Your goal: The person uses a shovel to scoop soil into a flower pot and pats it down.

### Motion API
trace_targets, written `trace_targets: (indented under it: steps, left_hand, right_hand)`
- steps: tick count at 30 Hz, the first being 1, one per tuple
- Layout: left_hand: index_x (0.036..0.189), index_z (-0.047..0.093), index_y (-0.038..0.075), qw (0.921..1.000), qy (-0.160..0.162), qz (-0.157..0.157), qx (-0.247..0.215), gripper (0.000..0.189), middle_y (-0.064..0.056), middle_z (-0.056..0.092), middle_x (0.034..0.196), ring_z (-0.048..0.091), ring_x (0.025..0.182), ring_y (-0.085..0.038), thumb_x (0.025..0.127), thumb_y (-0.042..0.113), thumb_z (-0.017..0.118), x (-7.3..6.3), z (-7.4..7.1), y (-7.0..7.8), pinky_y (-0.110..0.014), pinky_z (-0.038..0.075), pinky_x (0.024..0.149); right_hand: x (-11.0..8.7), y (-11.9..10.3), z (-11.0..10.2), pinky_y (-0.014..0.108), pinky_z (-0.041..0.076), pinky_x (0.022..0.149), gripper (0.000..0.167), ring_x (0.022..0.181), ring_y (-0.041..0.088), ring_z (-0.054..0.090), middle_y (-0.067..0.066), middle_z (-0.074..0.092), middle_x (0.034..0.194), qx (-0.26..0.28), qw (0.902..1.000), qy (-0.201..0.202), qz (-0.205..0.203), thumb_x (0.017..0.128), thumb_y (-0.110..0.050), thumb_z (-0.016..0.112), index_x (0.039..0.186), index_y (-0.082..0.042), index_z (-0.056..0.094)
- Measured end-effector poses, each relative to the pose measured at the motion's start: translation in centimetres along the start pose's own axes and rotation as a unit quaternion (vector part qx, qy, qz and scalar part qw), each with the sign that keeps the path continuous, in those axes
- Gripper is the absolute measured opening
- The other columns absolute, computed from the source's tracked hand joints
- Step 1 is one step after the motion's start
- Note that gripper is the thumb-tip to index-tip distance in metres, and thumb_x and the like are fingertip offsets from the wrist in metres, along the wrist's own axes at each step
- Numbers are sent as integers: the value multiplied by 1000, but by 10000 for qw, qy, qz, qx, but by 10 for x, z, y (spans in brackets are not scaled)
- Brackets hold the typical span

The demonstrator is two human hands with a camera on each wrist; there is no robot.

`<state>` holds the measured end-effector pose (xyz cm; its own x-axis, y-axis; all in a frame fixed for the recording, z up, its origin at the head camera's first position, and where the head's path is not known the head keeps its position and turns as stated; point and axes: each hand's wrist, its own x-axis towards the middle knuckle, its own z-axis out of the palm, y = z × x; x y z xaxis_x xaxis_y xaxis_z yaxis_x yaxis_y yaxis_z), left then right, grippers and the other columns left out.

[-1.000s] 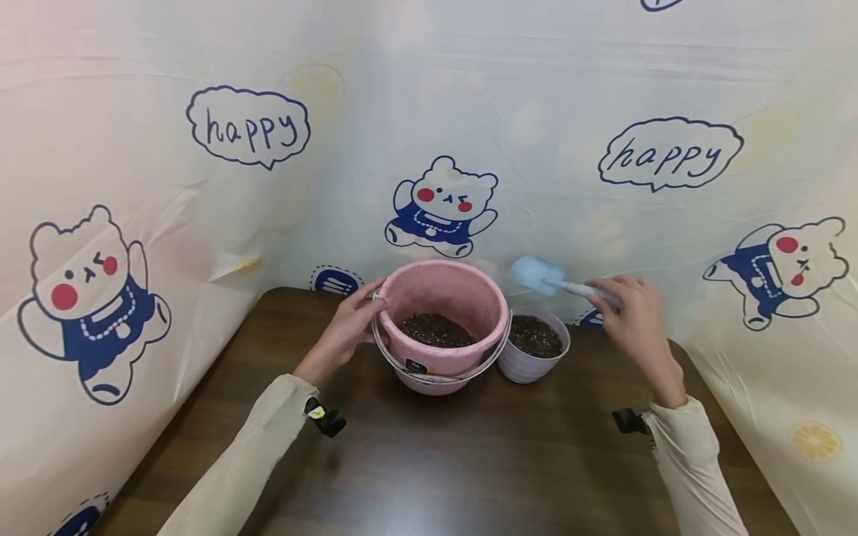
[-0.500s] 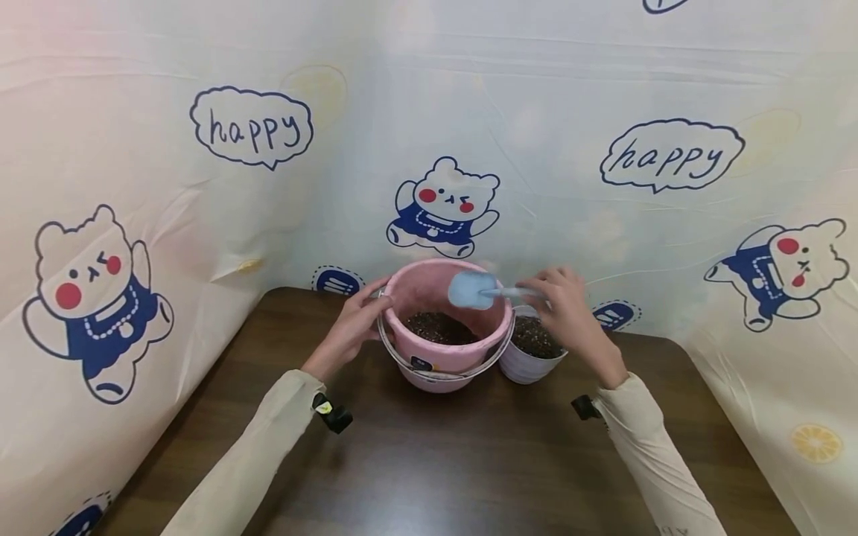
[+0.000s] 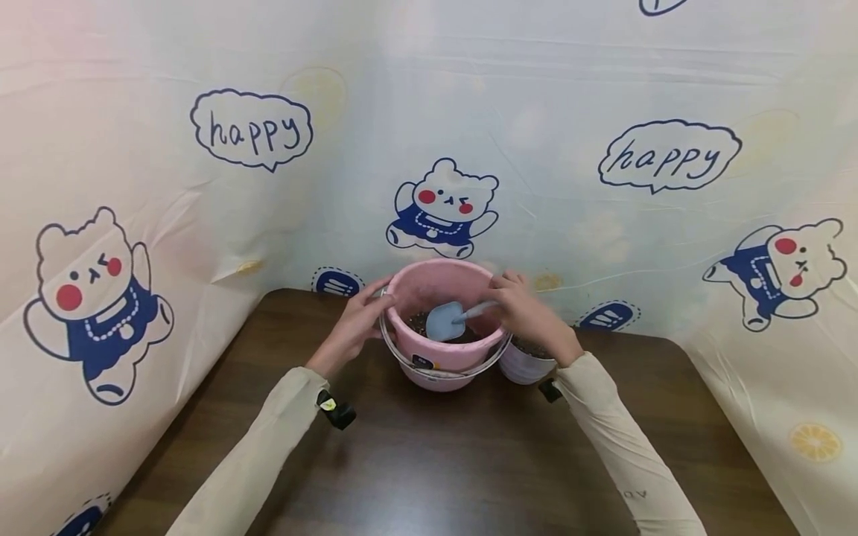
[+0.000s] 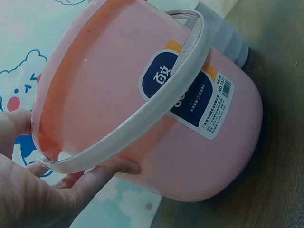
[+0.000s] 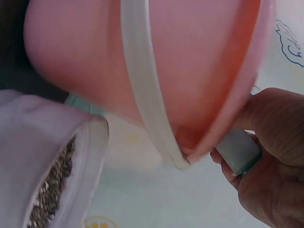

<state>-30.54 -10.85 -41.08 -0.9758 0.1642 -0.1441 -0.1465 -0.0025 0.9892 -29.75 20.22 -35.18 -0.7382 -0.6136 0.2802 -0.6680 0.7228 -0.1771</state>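
Note:
On the table stands a pink bucket (image 3: 457, 359) with a pale wire-and-grip handle hanging down its front and dark soil (image 3: 418, 323) inside. My left hand (image 3: 354, 325) grips its left rim, thumb and fingers on either side of the wall. The right hand (image 3: 532, 314) is at the bucket's right rim, fingers curled round the light grey handle of a small blue shovel (image 3: 445, 322). The shovel's blade lies low inside the bucket, over the soil. Close against the bucket's right side is a pale ribbed flowerpot (image 3: 525, 366), partly covered by my right hand; soil (image 5: 53, 187) shows in it.
The dark brown wooden table (image 3: 429, 461) stretches toward me from the bucket. Behind and on both sides hangs a pale printed cloth (image 3: 536, 89) with bears and lettering. A label (image 4: 190, 90) is on the bucket's front.
From above the flowerpot, my right hand has carried the shovel left and lowered its blade into the bucket. The left hand keeps its grip on the bucket's rim.

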Motion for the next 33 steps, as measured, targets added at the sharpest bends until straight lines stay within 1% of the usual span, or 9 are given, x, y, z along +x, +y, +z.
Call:
trace_targets:
  steps: [5, 10, 16, 18, 20, 22, 26, 30, 33]
  left_hand:
    - [164, 38, 25, 10000, -57, 3, -21, 63, -22, 42, 159, 55, 130, -39, 105, 24, 58, -1, 2, 0, -44, 64, 85]
    - [163, 39, 26, 10000, -53, -32, -39, 62, -20, 41, 161, 53, 134, -41, 105, 25, 58, 1, 0, 2, -46, 64, 88]
    - [163, 38, 27, 9999, -125, -108, -19, 61, -19, 40, 162, 52, 136, -41, 106, 26, 58, 3, 2, 0, -48, 62, 92]
    - [163, 39, 27, 9998, -130, -137, -17, 61, -19, 41, 162, 52, 135, -41, 105, 26, 58, 4, 4, -1, -50, 61, 94]
    - [163, 39, 27, 9998, -143, -137, -29, 62, -19, 41, 161, 53, 135, -40, 105, 27, 59, 5, 5, -2, -51, 61, 95]
    - [163, 39, 27, 9998, -154, -112, -41, 62, -19, 42, 160, 53, 134, -40, 105, 27, 59, 6, 6, -2, -51, 61, 95]
    - [164, 37, 25, 9997, -248, 2, 65, 62, -21, 42, 160, 55, 131, -42, 105, 26, 59, 6, 4, 0, -50, 62, 91]
    - [166, 32, 22, 9984, -441, 91, 355, 64, -23, 38, 163, 58, 128, -44, 107, 23, 57, 7, -2, 3, -51, 63, 89]
    - [167, 29, 21, 9967, -542, 58, 600, 65, -23, 35, 165, 56, 132, -44, 107, 24, 56, 8, -7, 5, -53, 60, 95]
  right_hand:
    - [4, 1, 3, 46, 38, 86, 20, 95, 28, 46, 12, 65, 94, 419, 9988, -259, 69, 91, 7, 71, 105, -4, 81]
    - [9, 2, 2, 47, 48, 86, 17, 94, 30, 55, 10, 67, 93, 676, 9962, -551, -42, 94, 5, 70, 101, -4, 82]
    - [14, 6, 5, 48, 57, 89, 18, 98, 29, 63, 14, 72, 102, 819, 9946, -616, -181, 95, 5, 69, 107, -1, 81]
    - [14, 8, 6, 48, 58, 91, 18, 100, 31, 65, 16, 73, 105, 797, 9945, -674, -64, 96, 6, 68, 109, 1, 80]
    - [14, 7, 6, 49, 55, 96, 19, 104, 32, 64, 17, 73, 109, 685, 9947, -753, 157, 97, 5, 67, 112, 2, 79]
    - [14, 7, 5, 51, 48, 102, 20, 109, 33, 60, 16, 71, 114, 503, 9945, -838, 389, 99, 1, 66, 115, 1, 78]
    - [11, 5, 5, 54, 35, 103, 23, 119, 33, 49, 12, 67, 122, 263, 9937, -854, 670, 102, -8, 66, 122, -4, 77]
    - [6, 10, 7, 59, 31, 109, 26, 130, 34, 48, 14, 65, 132, 398, 9958, -543, 614, 104, -16, 65, 126, -6, 75]
    - [1, 17, 9, 63, 27, 114, 30, 139, 37, 44, 17, 60, 144, 509, 9969, -232, 549, 105, -21, 65, 130, -8, 73]
